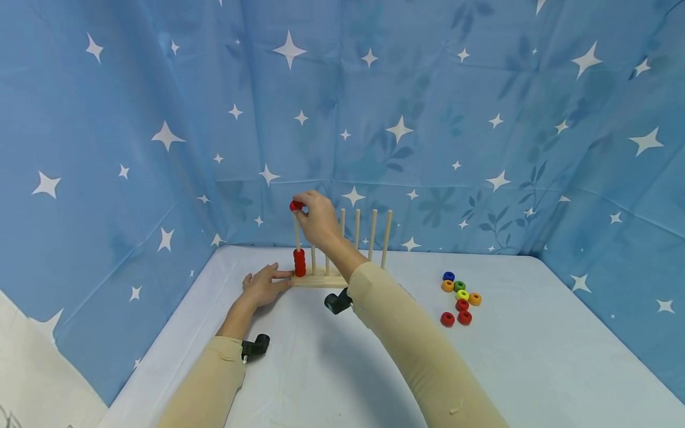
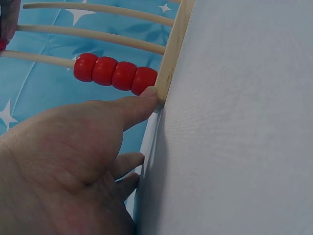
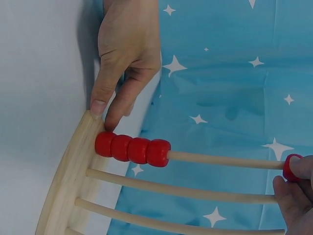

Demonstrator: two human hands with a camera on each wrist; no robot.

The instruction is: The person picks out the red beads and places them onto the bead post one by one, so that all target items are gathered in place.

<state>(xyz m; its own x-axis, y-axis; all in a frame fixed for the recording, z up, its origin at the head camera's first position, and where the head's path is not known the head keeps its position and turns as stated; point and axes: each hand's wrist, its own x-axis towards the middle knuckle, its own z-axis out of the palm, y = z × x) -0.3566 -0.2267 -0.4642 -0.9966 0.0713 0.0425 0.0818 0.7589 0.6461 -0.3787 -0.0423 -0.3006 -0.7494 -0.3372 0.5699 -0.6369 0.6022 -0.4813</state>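
Observation:
A wooden bead rack (image 1: 321, 280) with several upright rods stands on the table. Several red beads (image 2: 115, 72) are stacked at the bottom of its leftmost rod (image 3: 225, 159). Between thumb and fingers, my right hand (image 1: 319, 221) pinches another red bead (image 1: 296, 205) at the top of that rod; the rod's tip is hidden there. At the left end of the base, my left hand (image 1: 263, 285) holds the wood, thumb on the near side and a finger on the far side. The right forearm covers part of the rack in the head view.
Loose beads lie on the white table to the right of the rack: red beads (image 1: 447, 319), orange beads (image 1: 475, 299), a yellow bead (image 1: 462, 295), a green bead (image 1: 459, 286) and a blue bead (image 1: 448, 276). A blue starred curtain (image 1: 342, 119) hangs behind and beside the table.

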